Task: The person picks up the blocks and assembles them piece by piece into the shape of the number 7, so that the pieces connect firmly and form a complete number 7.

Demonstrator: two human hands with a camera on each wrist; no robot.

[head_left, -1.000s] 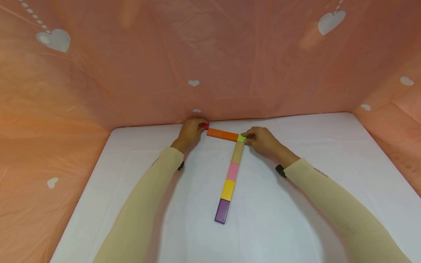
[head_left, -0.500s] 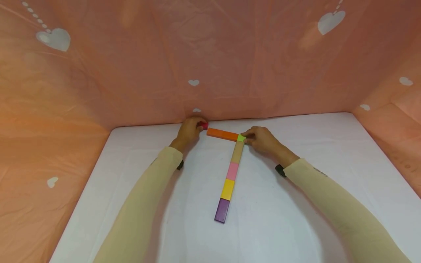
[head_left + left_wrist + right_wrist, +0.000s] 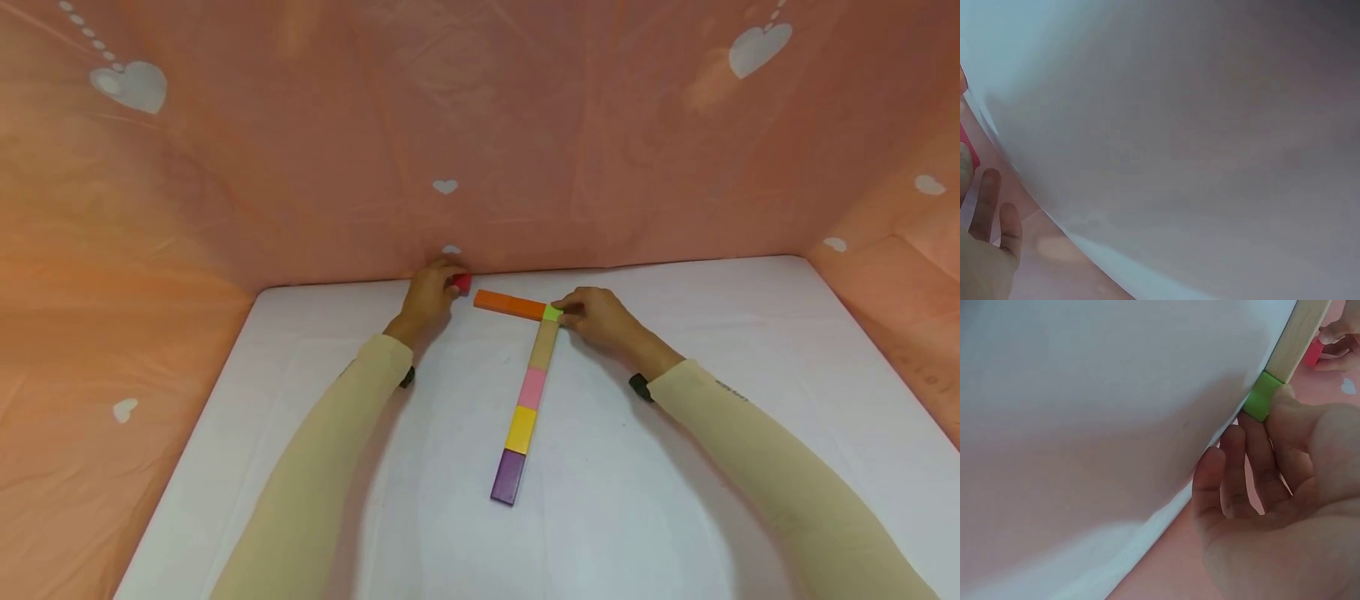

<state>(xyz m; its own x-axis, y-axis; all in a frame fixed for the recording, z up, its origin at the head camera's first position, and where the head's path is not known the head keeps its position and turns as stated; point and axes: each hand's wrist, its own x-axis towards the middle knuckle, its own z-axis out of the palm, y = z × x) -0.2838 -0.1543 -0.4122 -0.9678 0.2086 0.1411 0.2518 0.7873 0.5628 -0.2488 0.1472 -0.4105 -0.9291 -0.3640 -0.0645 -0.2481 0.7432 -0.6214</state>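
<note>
My left hand point(image 3: 430, 300) pinches a red block point(image 3: 462, 284) near the back edge of the table, with a small gap between it and the left end of an orange bar point(image 3: 510, 305). In the left wrist view only part of that hand point(image 3: 991, 250) shows, and the red block is cut off by the frame. At the orange bar's right end, my right hand point(image 3: 600, 319) holds a light green block point(image 3: 1263, 395) between thumb and finger. From the green block a row runs toward me: a tan block point(image 3: 543, 344), a pink block point(image 3: 532, 388), a yellow block point(image 3: 521, 429) and a purple block point(image 3: 508, 477).
A white-covered table point(image 3: 675, 500) lies under everything. Behind it rises an orange-pink cloth point(image 3: 525, 167) printed with white hearts, which also stands at both sides. A dark band point(image 3: 641, 387) sits by the right wrist.
My left hand has shifted slightly left and back with the red block, widening the gap to the orange bar. The right hand stays on the green block.
</note>
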